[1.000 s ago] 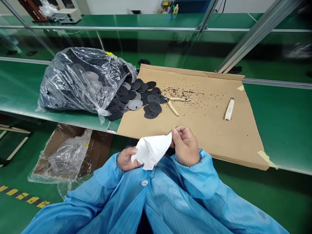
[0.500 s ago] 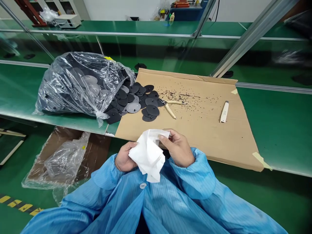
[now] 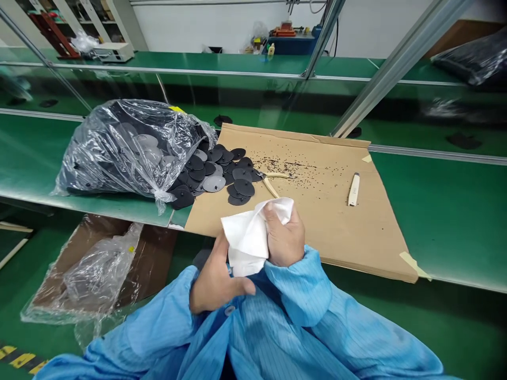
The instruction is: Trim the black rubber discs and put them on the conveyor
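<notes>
Both of my hands hold a white cloth [image 3: 247, 237] just in front of the near edge of a cardboard sheet [image 3: 317, 211]. My right hand [image 3: 283, 240] is closed around the cloth's upper right part. My left hand [image 3: 216, 279] grips its lower left edge from below. Blue sleeves cover both arms. On the cardboard beyond the hands lie several black discs [image 3: 227, 171], cream-handled pliers [image 3: 271, 182] and a cream-handled tool [image 3: 353, 189].
A clear plastic bag [image 3: 127, 145] full of black discs lies on the green bench at left. A cardboard box [image 3: 150, 253] lined with plastic film stands on the floor below. Metal frame bars [image 3: 380, 79] cross behind. Small black debris speckles the cardboard.
My right hand has bunched the cloth and risen toward the cardboard edge. My left hand has slid lower under the cloth. The view has tilted upward.
</notes>
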Demonstrator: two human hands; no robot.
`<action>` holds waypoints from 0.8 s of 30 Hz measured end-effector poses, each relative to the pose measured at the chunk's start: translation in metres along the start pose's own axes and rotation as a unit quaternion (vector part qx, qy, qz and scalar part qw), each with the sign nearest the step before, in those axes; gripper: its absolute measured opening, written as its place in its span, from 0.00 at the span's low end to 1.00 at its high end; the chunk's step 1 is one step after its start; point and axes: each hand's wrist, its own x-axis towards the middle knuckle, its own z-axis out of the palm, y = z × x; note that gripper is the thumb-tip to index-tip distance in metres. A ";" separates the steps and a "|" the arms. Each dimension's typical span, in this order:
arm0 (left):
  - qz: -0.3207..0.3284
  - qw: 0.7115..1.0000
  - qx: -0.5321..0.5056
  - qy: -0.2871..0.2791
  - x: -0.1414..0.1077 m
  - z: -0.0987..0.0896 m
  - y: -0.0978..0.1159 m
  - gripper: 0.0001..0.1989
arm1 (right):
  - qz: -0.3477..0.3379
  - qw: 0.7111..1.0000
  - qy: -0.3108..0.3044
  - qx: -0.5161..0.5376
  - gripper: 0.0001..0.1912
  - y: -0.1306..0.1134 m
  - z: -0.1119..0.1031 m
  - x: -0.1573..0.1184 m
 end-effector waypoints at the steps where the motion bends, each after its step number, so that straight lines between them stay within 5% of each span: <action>1: 0.009 0.999 0.045 0.005 0.003 0.002 0.001 0.45 | 0.006 0.999 -0.030 0.014 0.23 0.001 0.003 -0.003; 3: 0.044 0.994 0.089 0.040 0.010 0.005 0.002 0.35 | 0.002 0.996 -0.084 0.019 0.20 0.001 0.007 -0.009; 6: 0.025 0.995 -0.026 0.092 0.019 0.005 0.002 0.28 | -0.026 0.994 -0.108 -0.002 0.19 -0.005 0.006 -0.008; 10: -0.077 0.982 -0.139 0.099 0.026 -0.006 0.007 0.24 | 0.043 0.989 -0.132 0.046 0.23 -0.023 -0.005 0.011; 15: -0.098 0.985 -0.122 0.069 0.041 -0.019 0.020 0.27 | 0.121 0.975 -0.176 0.061 0.23 -0.037 -0.015 0.040; 21: -0.066 0.995 -0.069 0.000 0.066 -0.033 0.030 0.35 | 0.174 0.982 -0.032 0.072 0.08 -0.047 -0.021 0.069; 24: -0.032 0.996 0.057 0.059 0.080 -0.042 0.032 0.34 | 0.133 0.985 0.012 0.110 0.08 -0.057 -0.033 0.082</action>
